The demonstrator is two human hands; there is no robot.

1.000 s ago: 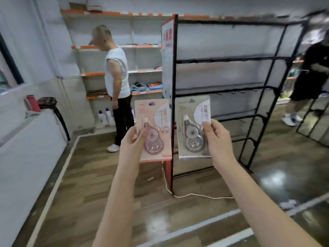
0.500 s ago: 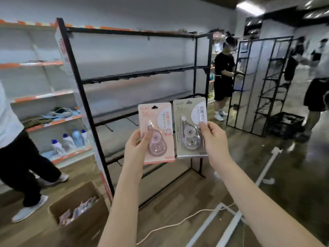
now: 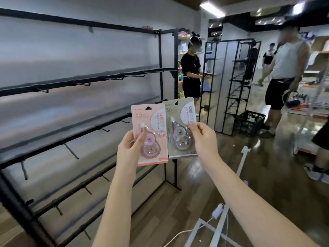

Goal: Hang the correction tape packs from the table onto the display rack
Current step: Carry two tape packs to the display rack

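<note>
Shop floor beside empty black display rack [image 3: 80, 82]; just right of its hooks, left hand [image 3: 129, 148] pinching pink pack [image 3: 149, 134], right hand [image 3: 203, 138] pinching grey pack [image 3: 179, 127], likely light, stiff card, best held low, hang-holes clear.

2 packs [image 3: 164, 131] side by side, rack [image 3: 80, 82] left.

A shop interior being stocked: a black metal display rack [image 3: 89, 82] with bare peg hooks [image 3: 81, 84], a second rack [image 3: 231, 86], a plastic crate [image 3: 251, 122], wooden floor, ceiling strip lights [image 3: 211, 7].
</note>
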